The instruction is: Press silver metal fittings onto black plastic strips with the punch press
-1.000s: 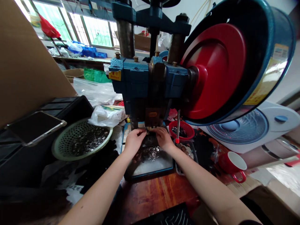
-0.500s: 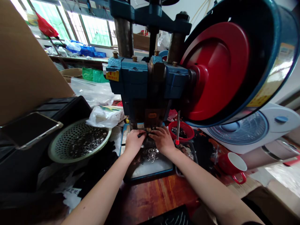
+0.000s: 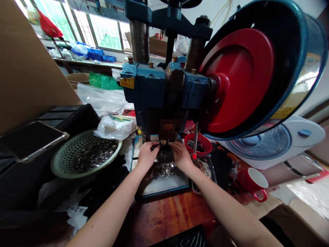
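Note:
A blue press machine [image 3: 150, 87] stands in front of me, its tool low over a dark die block [image 3: 164, 154]. On the left of the block, my left hand [image 3: 148, 155] pinches something dark and small that I cannot make out. My right hand [image 3: 182, 157] is at the block's right side, fingers bent towards the tool; whatever it may hold is hidden. Small shiny metal pieces [image 3: 167, 168] lie in a heap on the press's pale base plate [image 3: 160, 185], just below the block and between my wrists.
At left are a green basket [image 3: 60, 159] of small metal pieces and a phone [image 3: 33, 140]. A red basket [image 3: 208, 146], a clear tray [image 3: 212, 171], a red mug [image 3: 250, 183] and a fan [image 3: 295, 137] stand at right. The large red flywheel [image 3: 241, 79] overhangs.
My right hand has moved a little right, away from my left hand, so more of the die block shows. The left hand stays nearly in place. The view has shifted slightly.

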Available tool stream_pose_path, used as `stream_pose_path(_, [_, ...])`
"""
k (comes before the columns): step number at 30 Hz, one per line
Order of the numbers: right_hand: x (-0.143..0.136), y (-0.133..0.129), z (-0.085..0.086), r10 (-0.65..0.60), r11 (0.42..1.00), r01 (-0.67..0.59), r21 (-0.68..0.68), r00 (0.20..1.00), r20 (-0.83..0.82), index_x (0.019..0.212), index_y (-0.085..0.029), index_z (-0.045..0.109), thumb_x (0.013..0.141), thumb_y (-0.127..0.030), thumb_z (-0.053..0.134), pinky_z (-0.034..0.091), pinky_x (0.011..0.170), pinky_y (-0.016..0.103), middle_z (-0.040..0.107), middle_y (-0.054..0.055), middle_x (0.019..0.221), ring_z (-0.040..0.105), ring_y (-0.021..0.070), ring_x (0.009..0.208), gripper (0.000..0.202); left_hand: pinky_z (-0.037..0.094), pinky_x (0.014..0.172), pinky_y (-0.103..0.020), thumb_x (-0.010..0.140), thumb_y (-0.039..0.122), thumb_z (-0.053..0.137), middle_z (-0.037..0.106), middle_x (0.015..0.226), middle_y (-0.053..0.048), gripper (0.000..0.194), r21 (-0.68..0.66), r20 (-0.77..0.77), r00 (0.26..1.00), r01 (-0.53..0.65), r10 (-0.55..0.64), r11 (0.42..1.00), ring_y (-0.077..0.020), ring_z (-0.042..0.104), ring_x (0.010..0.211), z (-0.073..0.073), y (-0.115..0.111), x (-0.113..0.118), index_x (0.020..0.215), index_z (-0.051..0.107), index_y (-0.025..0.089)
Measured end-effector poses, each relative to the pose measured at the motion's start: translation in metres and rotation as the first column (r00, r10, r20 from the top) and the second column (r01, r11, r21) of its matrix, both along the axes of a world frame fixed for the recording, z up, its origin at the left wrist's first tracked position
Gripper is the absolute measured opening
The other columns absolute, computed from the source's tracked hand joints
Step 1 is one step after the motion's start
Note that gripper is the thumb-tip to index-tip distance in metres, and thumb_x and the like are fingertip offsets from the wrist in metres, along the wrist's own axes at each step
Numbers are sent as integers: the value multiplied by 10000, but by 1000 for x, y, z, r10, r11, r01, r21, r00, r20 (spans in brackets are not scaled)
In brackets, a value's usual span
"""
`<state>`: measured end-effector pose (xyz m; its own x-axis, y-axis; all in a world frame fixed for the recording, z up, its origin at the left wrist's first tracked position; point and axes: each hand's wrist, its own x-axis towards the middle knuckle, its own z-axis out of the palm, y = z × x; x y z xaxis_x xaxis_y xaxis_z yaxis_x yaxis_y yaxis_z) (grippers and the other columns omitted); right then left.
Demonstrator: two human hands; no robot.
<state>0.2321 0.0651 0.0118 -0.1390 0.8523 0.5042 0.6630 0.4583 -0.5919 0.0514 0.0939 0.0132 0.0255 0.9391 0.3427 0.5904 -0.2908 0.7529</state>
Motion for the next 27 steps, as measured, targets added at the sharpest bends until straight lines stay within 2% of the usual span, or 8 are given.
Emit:
stream_pose_path(3, [14,-20,-10,-100,991,66,-117,945,-310,1030,-211,648,861,-269,441,438,931,384,675,76,1024,595,206,1004,274,462,841,-356,799,343,518,660,957,-61,246,9,28,998,-48,47,999,-216,589,925,2,-5,-5,931,656,187])
stream_pose_path(7, [36,-55,-15,-292,928,57,-369,726,-622,1005,-194,627,854,-460,463,496,800,367,701,78,917,644,218,846,347,437,874,-359,835,367,491,622,961,-57,239,77,-18,999,-42,44,996,-213,559,964,9,-21,-15,910,643,199])
stream_pose_path(10, [45,-72,-10,-341,913,16,-407,577,-742,970,-199,630,846,-575,420,508,745,351,701,76,913,651,220,819,449,413,895,-368,848,369,487,599,961,-49,230,148,-141,990,19,2,989,-212,548,959,11,-34,-18,872,664,225])
stream_pose_path(13, [47,-78,-3,-321,923,-26,-385,500,-804,976,-199,630,831,-602,438,501,777,352,700,66,899,653,214,836,470,401,902,-376,847,361,497,588,985,-52,230,180,-230,973,62,-20,982,-217,540,965,8,-40,-19,880,686,236])
stream_pose_path(21, [41,-76,3,-294,931,-48,-361,488,-822,924,-192,633,820,-610,462,490,797,351,699,55,837,646,205,829,464,391,923,-379,852,355,492,582,1013,-55,239,204,-269,963,66,-9,977,-220,533,989,5,-40,-20,919,692,242])
stream_pose_path(27, [41,-74,5,-285,928,-13,-371,618,-733,932,-183,656,804,-589,505,477,819,360,702,60,847,641,223,835,452,409,920,-376,845,352,504,576,1014,-58,223,217,-208,978,47,-1,975,-218,539,996,8,-47,-23,914,681,234])
